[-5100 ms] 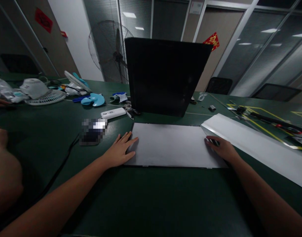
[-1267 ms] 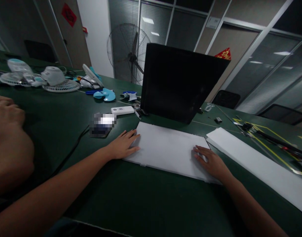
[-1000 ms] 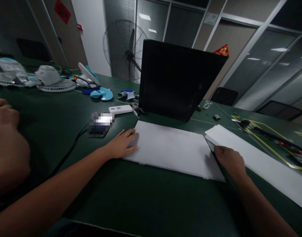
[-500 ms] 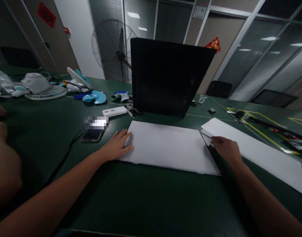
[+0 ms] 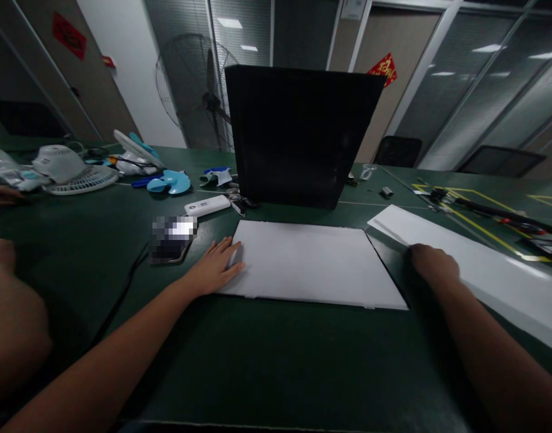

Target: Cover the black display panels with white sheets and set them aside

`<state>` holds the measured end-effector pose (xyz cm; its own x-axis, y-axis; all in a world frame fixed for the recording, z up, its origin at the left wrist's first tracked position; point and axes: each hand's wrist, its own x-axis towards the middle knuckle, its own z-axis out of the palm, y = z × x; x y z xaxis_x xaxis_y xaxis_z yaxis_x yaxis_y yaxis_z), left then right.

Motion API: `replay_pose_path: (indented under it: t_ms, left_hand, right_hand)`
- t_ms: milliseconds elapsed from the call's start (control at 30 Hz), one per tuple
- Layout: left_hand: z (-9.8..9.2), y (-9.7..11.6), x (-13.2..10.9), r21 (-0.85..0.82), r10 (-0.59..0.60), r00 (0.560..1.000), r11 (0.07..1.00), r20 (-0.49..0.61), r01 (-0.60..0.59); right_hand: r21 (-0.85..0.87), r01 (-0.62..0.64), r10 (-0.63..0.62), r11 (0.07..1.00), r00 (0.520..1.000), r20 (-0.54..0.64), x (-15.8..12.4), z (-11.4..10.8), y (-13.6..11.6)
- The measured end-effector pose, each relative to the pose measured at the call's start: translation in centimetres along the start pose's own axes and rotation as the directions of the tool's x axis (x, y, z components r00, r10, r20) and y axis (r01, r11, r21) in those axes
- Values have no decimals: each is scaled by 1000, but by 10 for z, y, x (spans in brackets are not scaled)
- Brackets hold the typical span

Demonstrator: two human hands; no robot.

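A white rectangular sheet [image 5: 312, 264] with a thin dark rim lies flat on the green table [image 5: 276, 361]. My left hand [image 5: 217, 267] lies open and flat on its left edge. My right hand [image 5: 433, 264] is off the sheet's right side, resting at the near edge of a long white sheet [image 5: 483, 270]. Its fingers are curled under and hidden. Just behind the flat sheet a big black panel [image 5: 303, 135] stands upright.
A white power bank [image 5: 207, 205], a blurred-out object [image 5: 172, 239], a black cable [image 5: 122, 294] and blue fan blades [image 5: 170, 181] with white fan parts [image 5: 73, 171] lie at the left. Another person's arm [image 5: 14, 337] is at the far left. Cables and tools [image 5: 483, 207] lie at the right.
My right hand has left the flat sheet's right edge and moved right to the long white sheet. My left hand has stayed on the left edge.
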<state>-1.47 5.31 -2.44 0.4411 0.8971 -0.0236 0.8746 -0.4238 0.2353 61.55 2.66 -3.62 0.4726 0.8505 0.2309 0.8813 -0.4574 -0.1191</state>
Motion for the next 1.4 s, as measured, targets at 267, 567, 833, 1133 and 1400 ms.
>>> replay_pose_path:
  t_ms: [267, 567, 833, 1133, 1400]
  left_hand:
    - [-1, 0, -1, -4, 9, 1000, 1000, -12, -9]
    - [-2, 1, -4, 4, 28, 999, 1000, -24, -28]
    - [-3, 0, -6, -5, 30, 999, 1000, -37, -30]
    - [-1, -1, -4, -15, 21, 1000, 1000, -21, -22]
    - [1, -2, -3, -7, 35, 999, 999, -28, -35]
  right_hand:
    - [-90, -130, 124, 987, 990, -67, -28, -46, -36]
    - [-50, 725, -726, 687, 687, -20, -101, -57, -123]
    - [160, 938, -938, 307, 327, -119, -157, -45, -173]
    - [125, 614, -593, 779, 787, -171, -107, -36, -140]
    - [-128, -18, 28, 992, 997, 73, -41, -5, -65]
